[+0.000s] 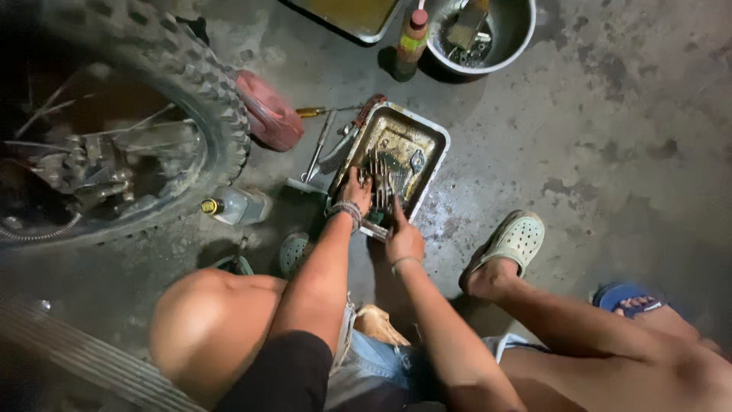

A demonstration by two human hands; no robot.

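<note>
Head view: left hand [355,191] and right hand [402,238] reach into a greasy metal tray [429,164] on the concrete floor [610,114], fingers on small metal parts [381,177]; their grip cannot be told. Tyre [206,91] lies left.

**Around the tray on the floor**

My left hand [355,191] and right hand [402,238] reach over the near edge of the metal tray [431,141], which sits on the concrete floor [610,114]. Wrenches [319,146] lie just left of it, the motorcycle wheel [137,130] further left. Behind it stand a bottle [411,44] and a basin [509,34].
</note>
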